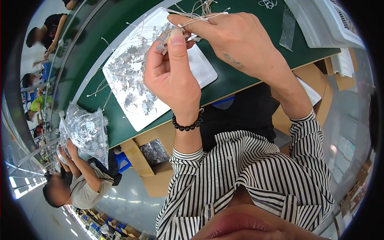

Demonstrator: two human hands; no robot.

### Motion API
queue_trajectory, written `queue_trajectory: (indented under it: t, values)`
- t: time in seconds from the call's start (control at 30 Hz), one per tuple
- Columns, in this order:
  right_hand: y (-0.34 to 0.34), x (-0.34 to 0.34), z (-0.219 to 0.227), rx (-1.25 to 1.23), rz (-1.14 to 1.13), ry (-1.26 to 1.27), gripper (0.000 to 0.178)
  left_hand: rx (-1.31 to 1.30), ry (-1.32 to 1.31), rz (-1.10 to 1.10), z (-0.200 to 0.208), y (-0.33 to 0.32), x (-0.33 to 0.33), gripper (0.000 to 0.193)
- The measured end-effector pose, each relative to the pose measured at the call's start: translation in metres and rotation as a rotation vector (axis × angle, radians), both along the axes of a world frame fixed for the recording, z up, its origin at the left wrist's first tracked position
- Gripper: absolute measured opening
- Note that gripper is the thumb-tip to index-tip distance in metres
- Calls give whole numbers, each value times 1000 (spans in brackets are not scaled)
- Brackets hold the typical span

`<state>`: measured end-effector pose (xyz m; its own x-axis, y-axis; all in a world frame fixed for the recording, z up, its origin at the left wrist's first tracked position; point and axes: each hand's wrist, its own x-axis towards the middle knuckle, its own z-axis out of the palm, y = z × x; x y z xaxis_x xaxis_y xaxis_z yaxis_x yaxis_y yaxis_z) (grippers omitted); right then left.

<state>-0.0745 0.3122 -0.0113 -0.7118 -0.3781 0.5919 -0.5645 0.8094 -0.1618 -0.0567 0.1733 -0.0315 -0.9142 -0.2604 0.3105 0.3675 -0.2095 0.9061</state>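
One small grey piece (161, 47), pinched between thumb and fingers of the left hand (174, 78), which is the nearer hand, and held above the far part of a white tray (208, 72); long axis not determinable, the thumb covering much of it. Right hand (245, 44), just beside to the right, index finger pointing leftward over the piece, with thin white wires (216, 15) lying across that finger; whether it grips them cannot be told. Surroundings: a heap of wired grey pieces (132, 66) in the tray, left of the hands, and a green table (222, 87) beneath.
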Motion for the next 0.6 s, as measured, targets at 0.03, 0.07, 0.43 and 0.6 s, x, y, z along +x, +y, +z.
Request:
queue_trajectory:
  t: [0.03,0.07,0.43,0.6]
  values:
    - [1,1,6,24,1,0,47,-1,7,6,0,1,0,24]
    - [1,2,8,47,4,0,55,-2,13,13,-1,1,0,24]
    - [11,-6,-10,-313,127,-172,33,262,-30,-167,4,-10,2,23]
    - [13,-4,-18,-322,146,-41,35,265,5,-202,8,-11,2,23]
